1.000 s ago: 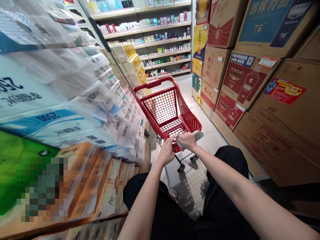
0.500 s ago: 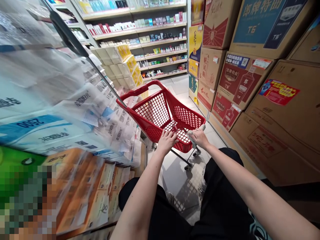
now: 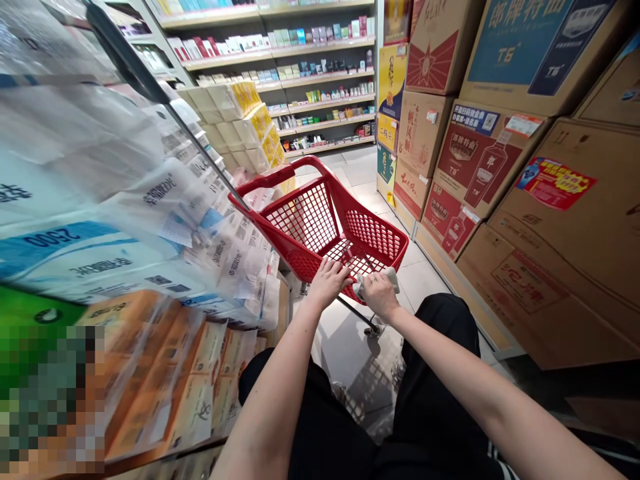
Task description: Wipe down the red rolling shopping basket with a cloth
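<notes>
A red plastic shopping cart (image 3: 327,188) with lattice sides stands in the aisle in front of my knees. My left hand (image 3: 327,285) is closed over its near rim, fingers reaching to the inner side. In my right hand (image 3: 379,293) is a pale grey cloth (image 3: 392,276), bunched up and pressed against the near end of the rim, just right of my left hand. Parts of the cloth stick out on both sides of my fingers. Below, a caster wheel (image 3: 373,329) rests on the floor tiles.
Liquor cartons (image 3: 483,157) are stacked along the right. Plastic-wrapped tissue packs (image 3: 230,257) and orange packs (image 3: 145,360) line the left. A dark-handled pole (image 3: 133,57) slants down to the cart. Shelves of small boxes (image 3: 320,63) stand at the back.
My right hand has slid left along the rim with the cloth, closer to my left hand. My left hand stays on the rim; the view has shifted slightly.
</notes>
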### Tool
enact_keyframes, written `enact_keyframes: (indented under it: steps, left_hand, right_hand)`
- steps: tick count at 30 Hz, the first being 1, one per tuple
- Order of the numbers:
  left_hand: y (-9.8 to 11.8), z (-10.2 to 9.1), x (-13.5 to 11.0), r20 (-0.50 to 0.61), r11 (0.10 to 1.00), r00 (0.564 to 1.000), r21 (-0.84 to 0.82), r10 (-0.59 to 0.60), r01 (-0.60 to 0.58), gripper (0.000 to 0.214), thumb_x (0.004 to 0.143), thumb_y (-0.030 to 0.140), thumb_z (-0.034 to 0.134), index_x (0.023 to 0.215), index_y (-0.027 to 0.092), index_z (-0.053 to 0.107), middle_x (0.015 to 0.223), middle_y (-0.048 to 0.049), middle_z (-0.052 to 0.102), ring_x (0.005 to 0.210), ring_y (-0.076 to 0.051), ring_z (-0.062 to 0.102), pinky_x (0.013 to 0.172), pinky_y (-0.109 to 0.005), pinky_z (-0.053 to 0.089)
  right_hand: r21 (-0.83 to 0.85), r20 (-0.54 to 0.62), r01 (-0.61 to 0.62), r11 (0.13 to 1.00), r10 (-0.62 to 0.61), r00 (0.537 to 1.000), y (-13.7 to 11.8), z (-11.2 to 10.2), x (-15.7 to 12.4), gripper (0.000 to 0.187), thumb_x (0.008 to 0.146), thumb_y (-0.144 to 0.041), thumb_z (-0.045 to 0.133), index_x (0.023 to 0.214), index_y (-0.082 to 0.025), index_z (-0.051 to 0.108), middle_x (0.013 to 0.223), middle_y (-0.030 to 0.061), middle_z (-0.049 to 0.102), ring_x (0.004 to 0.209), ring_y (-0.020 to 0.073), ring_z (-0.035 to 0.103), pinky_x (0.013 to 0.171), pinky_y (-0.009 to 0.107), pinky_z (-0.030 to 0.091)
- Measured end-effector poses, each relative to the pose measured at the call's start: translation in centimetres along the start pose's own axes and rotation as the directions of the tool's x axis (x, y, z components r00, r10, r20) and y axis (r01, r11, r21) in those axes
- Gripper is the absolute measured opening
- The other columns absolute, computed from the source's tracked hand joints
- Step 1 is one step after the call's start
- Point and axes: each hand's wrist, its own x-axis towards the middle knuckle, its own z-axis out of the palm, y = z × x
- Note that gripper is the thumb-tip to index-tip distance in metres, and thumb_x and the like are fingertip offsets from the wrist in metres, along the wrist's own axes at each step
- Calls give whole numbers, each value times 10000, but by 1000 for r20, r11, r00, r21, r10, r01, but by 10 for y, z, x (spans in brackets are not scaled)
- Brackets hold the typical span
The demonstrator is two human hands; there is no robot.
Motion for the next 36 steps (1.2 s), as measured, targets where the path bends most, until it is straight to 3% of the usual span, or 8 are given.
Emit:
enact_keyframes:
  steps: [7,9,14,18,20,26,31,36]
  left_hand:
    - [-4,2,0,-2,1000,1000,11,10,-10,242,869,388,435,1027,246,551,976,-48,526,1081,-208,412,1110,-453,133]
    - [-6,4,1,-1,1000,1000,3,14,-14,257,870,403,429,1036,248,551,981,-44,528,1080,-204,413,1112,-452,124]
    - [-12,6,0,23,997,1000,-78,19,-17,275,860,443,434,998,250,574,973,-29,536,1060,-190,417,1108,-442,126]
    - [-14,3,-2,46,986,999,-167,18,-10,289,851,469,442,1003,270,586,977,-15,548,1039,-184,420,1097,-432,147]
    - [-13,1,-3,57,981,998,-194,6,5,296,852,478,435,999,275,591,988,-14,551,1038,-187,419,1092,-434,148]
    - [-9,3,-1,20,980,1000,-201,11,-6,324,859,488,411,963,255,609,938,-37,552,998,-196,420,1045,-409,222]
    - [-10,7,-1,-35,989,999,-145,26,-31,318,847,499,432,961,262,612,926,-38,547,957,-196,422,1011,-412,246]
    - [-10,7,0,-47,991,998,-124,40,-45,324,845,505,432,953,262,617,911,-38,559,932,-195,429,979,-397,272]
  right_hand:
    - [11,274,-235,972,223,935,7,-9,45,471,938,-398,241,779,-149,608,710,99,651,660,184,594,655,293,372]
    - [21,256,-267,963,253,933,5,-6,44,470,935,-401,247,775,-151,611,692,97,646,652,185,591,657,296,376]
    - [77,-61,-28,997,33,998,8,2,8,302,890,-354,375,883,-137,584,831,111,615,859,226,534,819,355,366]
    - [117,-28,316,942,-315,949,44,0,-10,223,828,-275,490,987,-139,571,957,103,589,949,231,480,879,377,357]
    - [146,-7,393,908,-397,918,68,-4,-11,224,815,-229,506,1020,-161,564,1013,92,580,986,224,469,902,390,352]
    - [136,-45,326,935,-323,945,100,-8,-10,260,831,-147,451,1070,-192,545,1057,85,566,1070,206,451,987,445,304]
    - [72,-83,283,956,-277,957,78,-1,-16,220,870,-179,411,1047,-174,543,1029,87,570,1038,215,458,985,445,296]
    - [-9,-26,301,954,-301,953,47,-1,-11,199,895,-230,393,982,-148,553,928,95,581,895,212,481,835,367,349]
